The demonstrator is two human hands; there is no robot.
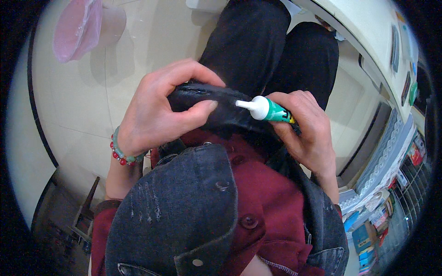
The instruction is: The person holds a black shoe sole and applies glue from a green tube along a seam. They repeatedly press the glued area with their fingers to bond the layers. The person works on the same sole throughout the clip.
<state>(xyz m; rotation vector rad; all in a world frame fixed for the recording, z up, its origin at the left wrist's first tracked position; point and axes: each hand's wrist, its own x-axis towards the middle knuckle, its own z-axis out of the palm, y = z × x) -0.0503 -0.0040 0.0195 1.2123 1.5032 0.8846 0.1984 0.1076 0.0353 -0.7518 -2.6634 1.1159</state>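
My left hand (168, 101) grips a glossy black leather-like item (195, 92), thumb below and fingers above. A narrow slit with a wet-looking shine runs along its upper side. What kind of item it is I cannot tell, since it blends into the dark clothing behind. My right hand (306, 122) is closed around a small green glue tube (277, 112) with a white cone and a long thin white nozzle. That nozzle points left, at the black item, and its tip is a short way from my left thumb.
A pale bin (113, 25) lined with a pink bag (76, 32) stands on the tiled floor at far left. Along the right runs a white tabletop (363, 27) with small items on it. A wooden stool-like frame (85, 211) is at lower left, and packages (366, 237) fill the lower right.
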